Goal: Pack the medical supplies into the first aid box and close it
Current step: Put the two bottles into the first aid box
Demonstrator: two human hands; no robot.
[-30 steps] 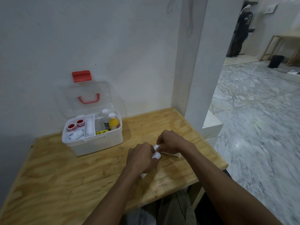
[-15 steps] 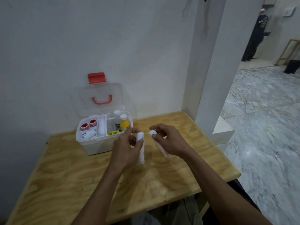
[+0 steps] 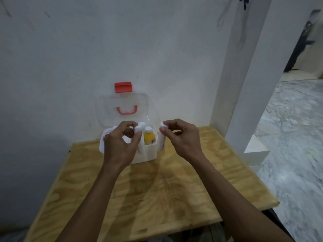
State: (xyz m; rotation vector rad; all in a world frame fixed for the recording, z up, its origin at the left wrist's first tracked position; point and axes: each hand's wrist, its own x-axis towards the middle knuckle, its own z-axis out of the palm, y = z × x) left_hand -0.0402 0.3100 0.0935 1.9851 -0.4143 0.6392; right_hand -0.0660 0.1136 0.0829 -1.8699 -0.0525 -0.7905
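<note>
Mid-frame, left hand (image 3: 120,145) pinches one white roll (image 3: 140,140), probably gauze; right hand (image 3: 183,137) pinches another (image 3: 161,137). Next: lower both into the open first aid box (image 3: 150,154).

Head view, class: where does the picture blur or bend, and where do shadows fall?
Head view: the pillar leans from wide-angle distortion; the floor at right and the white roll pinched by the right hand are smeared; soft arm shadows cross the wooden table; the clear lid nearly vanishes against the wall.
</note>
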